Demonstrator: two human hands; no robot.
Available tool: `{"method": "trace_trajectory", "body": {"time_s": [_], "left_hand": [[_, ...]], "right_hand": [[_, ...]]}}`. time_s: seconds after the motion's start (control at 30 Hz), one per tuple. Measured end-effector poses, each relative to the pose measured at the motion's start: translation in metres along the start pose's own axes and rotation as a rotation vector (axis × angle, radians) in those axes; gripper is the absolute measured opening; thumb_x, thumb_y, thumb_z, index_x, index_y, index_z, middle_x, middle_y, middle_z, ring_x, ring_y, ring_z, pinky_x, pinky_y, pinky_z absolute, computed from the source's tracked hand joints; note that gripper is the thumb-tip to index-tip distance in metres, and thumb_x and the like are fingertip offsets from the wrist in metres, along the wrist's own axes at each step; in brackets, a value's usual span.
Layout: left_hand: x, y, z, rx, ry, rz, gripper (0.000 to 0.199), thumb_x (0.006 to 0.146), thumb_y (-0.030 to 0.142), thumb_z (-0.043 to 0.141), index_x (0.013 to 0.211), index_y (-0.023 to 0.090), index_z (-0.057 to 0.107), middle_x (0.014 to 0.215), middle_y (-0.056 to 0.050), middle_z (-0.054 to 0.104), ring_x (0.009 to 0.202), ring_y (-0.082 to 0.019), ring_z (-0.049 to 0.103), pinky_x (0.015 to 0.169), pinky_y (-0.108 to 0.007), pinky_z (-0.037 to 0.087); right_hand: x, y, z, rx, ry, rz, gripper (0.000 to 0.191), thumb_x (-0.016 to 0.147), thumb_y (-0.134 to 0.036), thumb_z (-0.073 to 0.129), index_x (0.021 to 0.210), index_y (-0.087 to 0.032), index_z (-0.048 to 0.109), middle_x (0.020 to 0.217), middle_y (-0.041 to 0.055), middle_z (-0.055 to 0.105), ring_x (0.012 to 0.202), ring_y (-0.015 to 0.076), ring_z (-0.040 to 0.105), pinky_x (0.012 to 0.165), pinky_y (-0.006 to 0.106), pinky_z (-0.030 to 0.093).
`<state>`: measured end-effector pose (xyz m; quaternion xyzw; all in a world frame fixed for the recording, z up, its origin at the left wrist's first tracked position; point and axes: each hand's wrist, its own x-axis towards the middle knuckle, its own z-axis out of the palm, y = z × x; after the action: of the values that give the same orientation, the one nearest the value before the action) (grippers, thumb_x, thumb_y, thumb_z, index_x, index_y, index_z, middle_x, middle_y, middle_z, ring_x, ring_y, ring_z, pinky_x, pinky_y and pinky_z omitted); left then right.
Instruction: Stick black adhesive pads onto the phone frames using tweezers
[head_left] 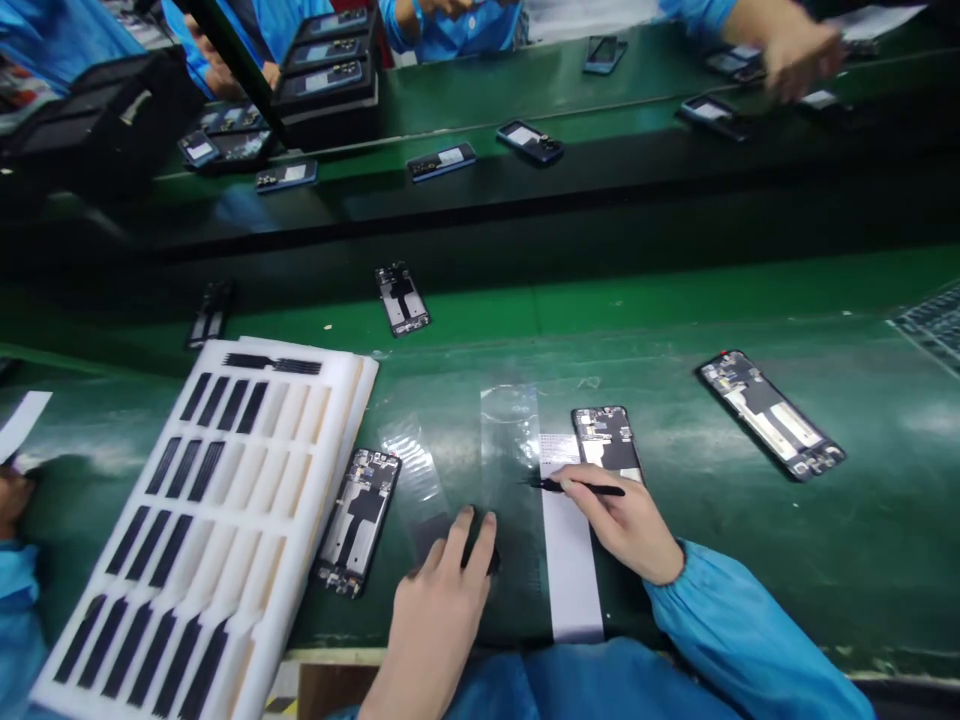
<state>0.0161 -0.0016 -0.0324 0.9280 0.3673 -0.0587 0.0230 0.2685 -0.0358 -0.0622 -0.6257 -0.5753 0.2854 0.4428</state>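
Observation:
My left hand (439, 610) pinches a small black strip (480, 552), which lies against a clear plastic film (420, 480) on the green belt (675, 560). My right hand (622, 520) holds black tweezers (589, 488) with their tip pointing left, above a long white paper strip (568, 550). Just beyond the tweezers lies an open phone frame with circuit boards (606, 438). Another phone frame (358, 520) lies left of my left hand. A second clear film (510, 440) lies between my hands. A white foam tray (341, 400) holds rows of black strips.
More open phone frames (769, 415) (403, 298) lie on the belt. Beyond a dark divider (480, 215), a second belt (525, 110) carries phones and stacked black trays (326, 70). A co-worker's hand (802, 55) reaches over it, and a blue sleeve (19, 610) shows at the left edge.

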Motion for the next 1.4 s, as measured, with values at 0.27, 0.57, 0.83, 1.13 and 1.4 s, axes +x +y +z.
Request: {"method": "trace_trajectory", "body": {"time_s": [0.27, 0.57, 0.83, 1.13, 1.4], "left_hand": [[-0.041, -0.009, 0.002, 0.044, -0.068, -0.080, 0.058, 0.083, 0.000, 0.049, 0.137, 0.020, 0.059, 0.139, -0.008, 0.063, 0.086, -0.018, 0.073, 0.055, -0.025, 0.060], [-0.059, -0.022, 0.013, 0.076, -0.083, -0.300, 0.059, 0.092, 0.009, 0.050, 0.150, 0.021, 0.045, 0.159, -0.003, 0.037, 0.090, -0.018, 0.072, 0.056, -0.026, 0.061], [-0.062, -0.024, 0.022, 0.080, -0.106, -0.315, 0.064, 0.087, 0.003, 0.051, 0.149, 0.021, 0.047, 0.159, -0.003, 0.037, 0.083, -0.017, 0.069, 0.058, -0.026, 0.061], [-0.060, -0.027, 0.022, 0.055, -0.101, -0.283, 0.068, 0.080, -0.003, 0.052, 0.145, 0.018, 0.051, 0.157, -0.009, 0.040, 0.077, -0.017, 0.069, 0.061, -0.028, 0.062], [-0.059, -0.032, 0.021, -0.422, 0.052, -0.431, 0.051, 0.090, 0.004, 0.048, 0.138, 0.020, 0.057, 0.145, -0.010, 0.057, 0.097, -0.024, 0.071, 0.078, -0.037, 0.062]], "right_hand": [[-0.004, -0.016, 0.036, 0.092, -0.117, 0.031, 0.018, 0.100, -0.022, 0.055, 0.105, -0.021, 0.072, 0.102, 0.0041, 0.078, 0.095, 0.0173, 0.074, 0.088, 0.024, 0.057], [0.013, -0.038, 0.093, 0.209, -0.189, 0.061, 0.021, 0.102, -0.028, 0.051, 0.101, -0.022, 0.072, 0.102, 0.0041, 0.077, 0.091, 0.0180, 0.074, 0.087, 0.027, 0.057], [0.019, -0.053, 0.117, 0.148, -0.244, 0.034, 0.021, 0.101, -0.027, 0.050, 0.098, -0.022, 0.070, 0.098, 0.0034, 0.077, 0.090, 0.0182, 0.074, 0.087, 0.026, 0.057], [0.016, -0.054, 0.122, 0.101, -0.283, 0.053, 0.022, 0.103, -0.029, 0.048, 0.098, -0.022, 0.069, 0.095, 0.0042, 0.077, 0.085, 0.0188, 0.075, 0.083, 0.026, 0.057], [0.010, -0.061, 0.122, 0.320, -0.107, 0.153, 0.024, 0.101, -0.033, 0.052, 0.101, -0.021, 0.073, 0.096, 0.0059, 0.079, 0.083, 0.0199, 0.077, 0.079, 0.028, 0.063]]}}
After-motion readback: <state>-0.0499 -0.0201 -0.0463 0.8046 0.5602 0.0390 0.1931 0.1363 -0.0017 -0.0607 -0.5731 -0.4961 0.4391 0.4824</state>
